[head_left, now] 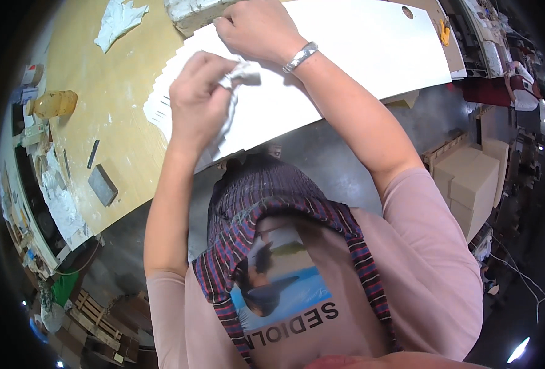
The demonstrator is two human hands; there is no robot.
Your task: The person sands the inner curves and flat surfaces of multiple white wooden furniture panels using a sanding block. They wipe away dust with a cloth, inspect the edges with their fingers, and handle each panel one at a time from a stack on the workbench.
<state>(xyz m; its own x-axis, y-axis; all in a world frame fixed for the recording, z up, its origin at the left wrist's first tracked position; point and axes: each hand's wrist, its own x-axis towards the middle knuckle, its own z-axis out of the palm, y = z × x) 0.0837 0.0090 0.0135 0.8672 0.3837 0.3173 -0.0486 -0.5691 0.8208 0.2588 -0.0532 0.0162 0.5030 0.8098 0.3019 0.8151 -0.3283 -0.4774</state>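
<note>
A fanned stack of white sheets [358, 46] lies on the table, its stepped edges at the left. Over its left part, my left hand [202, 101] is closed on a crumpled white cloth [246, 74], slightly blurred. My right hand [257, 31], with a silver bracelet [300, 56] at the wrist, rests on the sheets near the far edge of the view. Its thumb points left, and its other fingers are mostly hidden. Right beside that hand stands a greyish-white block [189, 15], at the stack's far edge.
On the wooden table [122, 111] lie another white cloth [119, 24], a dark flat block [103, 184], a thin black strip [92, 154] and a yellowish jar [54, 104]. A yellow cutter [445, 32] lies far right. Cardboard boxes [469, 178] stand on the floor at right.
</note>
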